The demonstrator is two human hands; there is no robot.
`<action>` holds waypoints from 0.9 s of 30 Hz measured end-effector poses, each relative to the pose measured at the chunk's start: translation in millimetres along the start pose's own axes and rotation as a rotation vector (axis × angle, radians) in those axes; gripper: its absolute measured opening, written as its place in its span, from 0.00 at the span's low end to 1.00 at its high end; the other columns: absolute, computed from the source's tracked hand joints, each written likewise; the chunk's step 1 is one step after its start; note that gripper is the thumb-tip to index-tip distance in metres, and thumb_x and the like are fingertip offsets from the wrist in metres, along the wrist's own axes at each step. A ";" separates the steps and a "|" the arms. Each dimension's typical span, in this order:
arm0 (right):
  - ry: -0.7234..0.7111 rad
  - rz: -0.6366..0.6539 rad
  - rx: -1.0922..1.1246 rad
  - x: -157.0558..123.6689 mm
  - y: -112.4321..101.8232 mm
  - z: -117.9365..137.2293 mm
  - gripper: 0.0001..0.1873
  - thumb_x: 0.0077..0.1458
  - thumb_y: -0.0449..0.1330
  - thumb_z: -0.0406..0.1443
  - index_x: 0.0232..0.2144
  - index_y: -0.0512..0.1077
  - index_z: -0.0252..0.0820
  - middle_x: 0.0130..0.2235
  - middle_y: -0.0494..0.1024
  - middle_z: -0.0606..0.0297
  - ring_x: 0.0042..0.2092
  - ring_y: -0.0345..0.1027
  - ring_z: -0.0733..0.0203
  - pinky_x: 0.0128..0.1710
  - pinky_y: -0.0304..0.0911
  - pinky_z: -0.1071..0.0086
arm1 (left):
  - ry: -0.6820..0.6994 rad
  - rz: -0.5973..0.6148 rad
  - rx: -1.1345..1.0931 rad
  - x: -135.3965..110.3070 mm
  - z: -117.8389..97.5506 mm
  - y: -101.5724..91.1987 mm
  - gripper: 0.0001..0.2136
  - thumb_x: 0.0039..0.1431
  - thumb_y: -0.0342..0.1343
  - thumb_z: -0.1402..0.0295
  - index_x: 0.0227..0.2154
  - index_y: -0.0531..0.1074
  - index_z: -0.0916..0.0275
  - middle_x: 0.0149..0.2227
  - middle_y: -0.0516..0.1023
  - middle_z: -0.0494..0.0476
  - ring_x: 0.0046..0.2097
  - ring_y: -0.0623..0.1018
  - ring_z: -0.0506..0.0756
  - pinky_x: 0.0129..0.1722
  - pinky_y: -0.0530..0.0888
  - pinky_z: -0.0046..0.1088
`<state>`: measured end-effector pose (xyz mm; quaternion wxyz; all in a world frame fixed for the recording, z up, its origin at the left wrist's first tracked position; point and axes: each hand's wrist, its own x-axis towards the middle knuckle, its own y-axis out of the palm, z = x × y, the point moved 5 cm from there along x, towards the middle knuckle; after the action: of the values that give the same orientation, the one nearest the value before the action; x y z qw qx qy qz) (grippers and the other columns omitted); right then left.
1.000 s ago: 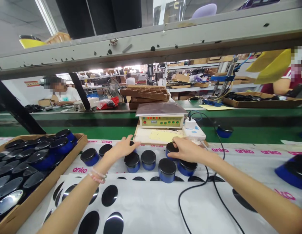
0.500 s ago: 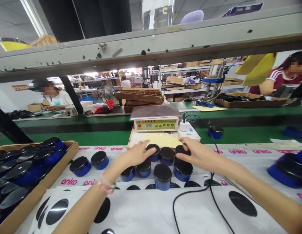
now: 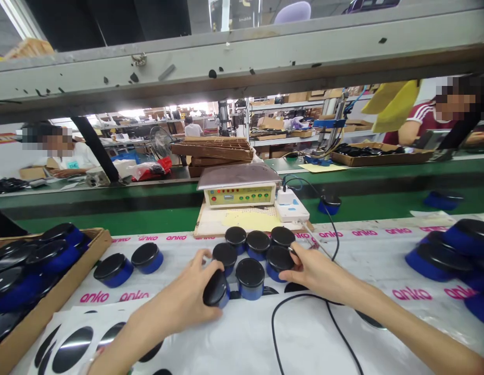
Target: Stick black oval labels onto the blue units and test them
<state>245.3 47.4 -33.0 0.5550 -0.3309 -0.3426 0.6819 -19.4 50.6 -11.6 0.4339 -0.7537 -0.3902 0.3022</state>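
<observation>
My left hand (image 3: 201, 291) is closed round the side of a round blue part with a glossy black top (image 3: 215, 289), which tilts a little at the front left of a cluster. At the cluster's right side, my right hand (image 3: 300, 265) has its thumb and fingers curled round another blue part with a black top (image 3: 280, 260). Something small and dark shows at the right fingertips; I cannot make out what. Between my hands stands a like part (image 3: 250, 276), with several more (image 3: 258, 244) packed upright behind it.
A cardboard box (image 3: 99, 245) of such parts stands at left, with two loose parts (image 3: 147, 257) beside it. Sheets of black round stickers (image 3: 73, 349) lie in front. A black cable (image 3: 274, 333) loops across the right. Behind sit a control box (image 3: 240, 195) and a green conveyor (image 3: 167, 213).
Both hands have come nearer from the back of the cluster. The left now grips the front-left part, the right a right-hand part. The cluster stands closer together, and the view has shifted slightly.
</observation>
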 end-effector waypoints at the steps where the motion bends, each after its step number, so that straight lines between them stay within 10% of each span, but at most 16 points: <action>1: 0.002 -0.001 -0.020 0.3 -0.1 2.1 0.20 0.55 0.60 0.40 0.26 0.48 0.47 0.24 0.64 0.73 0.26 0.60 0.61 0.24 0.50 0.70 | 0.026 -0.028 -0.020 3.0 -1.7 5.0 0.25 0.47 0.62 0.66 0.50 0.65 0.52 0.65 0.52 0.63 0.52 0.74 0.64 0.49 0.74 0.42; 10: 0.020 0.027 -0.208 -26.2 -0.3 0.0 0.17 0.50 0.64 0.34 0.26 0.55 0.45 0.32 0.70 0.64 0.33 0.67 0.52 0.29 0.52 0.68 | 0.013 -0.205 0.073 27.4 -9.1 25.1 0.35 0.47 0.65 0.53 0.56 0.62 0.61 0.70 0.35 0.70 0.68 0.36 0.76 0.60 0.59 0.59; 14: 0.049 0.053 -0.190 -33.8 -5.5 -17.0 0.16 0.46 0.66 0.34 0.25 0.59 0.44 0.32 0.71 0.64 0.33 0.68 0.55 0.29 0.55 0.68 | 0.215 -0.297 0.339 32.1 -29.0 36.8 0.41 0.42 0.66 0.46 0.58 0.64 0.59 0.69 0.48 0.68 0.67 0.43 0.79 0.59 0.52 0.68; 21: 0.318 -0.146 -0.100 -32.9 -123.3 -89.5 0.09 0.60 0.53 0.41 0.31 0.61 0.42 0.22 0.64 0.71 0.19 0.60 0.64 0.16 0.53 0.72 | 0.490 -0.612 0.501 53.8 -35.9 64.3 0.28 0.54 0.61 0.56 0.55 0.68 0.66 0.52 0.75 0.67 0.55 0.72 0.70 0.56 0.66 0.57; 27: 0.348 -0.279 -0.071 30.2 -174.7 -117.3 0.14 0.65 0.55 0.42 0.44 0.68 0.36 0.30 0.70 0.68 0.26 0.64 0.67 0.25 0.63 0.73 | 0.380 -0.407 0.159 48.4 -36.4 41.3 0.32 0.54 0.61 0.55 0.60 0.60 0.54 0.60 0.66 0.62 0.60 0.66 0.69 0.55 0.68 0.54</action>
<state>430.5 114.8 46.7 0.6828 -0.4122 -0.3080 0.5187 47.8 63.4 -38.0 0.6086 -0.6666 -0.4203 0.0920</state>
